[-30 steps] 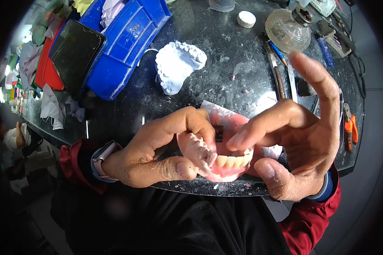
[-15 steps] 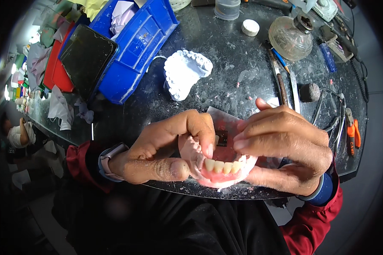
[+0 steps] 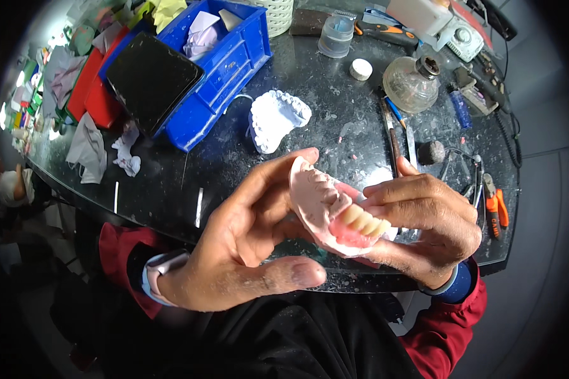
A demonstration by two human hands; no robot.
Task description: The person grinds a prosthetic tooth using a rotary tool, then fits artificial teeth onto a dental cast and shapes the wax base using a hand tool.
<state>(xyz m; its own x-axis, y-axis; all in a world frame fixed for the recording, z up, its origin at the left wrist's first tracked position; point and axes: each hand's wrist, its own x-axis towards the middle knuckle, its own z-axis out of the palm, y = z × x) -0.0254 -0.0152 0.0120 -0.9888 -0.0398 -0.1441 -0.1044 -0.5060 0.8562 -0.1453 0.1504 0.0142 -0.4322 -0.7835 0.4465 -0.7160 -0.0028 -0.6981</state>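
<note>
A pinkish-white dental cast (image 3: 315, 201) is tilted over the near edge of the bench. Pink denture base (image 3: 351, 234) with a row of cream artificial teeth (image 3: 364, 221) sits on its front. My right hand (image 3: 427, 221) grips the cast at its right end, fingers above and thumb side beneath. Against its left side lies my left hand (image 3: 253, 234), spread, with the thumb clear of the cast; some of its fingertips are hidden behind the cast. Beyond them rests a white plaster dental cast (image 3: 275, 120) on the bench.
A blue bin (image 3: 224, 76) with paper and a dark flat tablet-like device (image 3: 152, 82) stand at the left. To the right are a glass burner (image 3: 411, 85), a brown-handled knife (image 3: 393, 142) and orange-handled pliers (image 3: 496, 208). A white cap (image 3: 360, 69) lies at the back.
The held cast has turned and shifted to the right. My left hand has let go with its thumb and spread apart, while my right hand keeps its grip. The view has shifted slightly.
</note>
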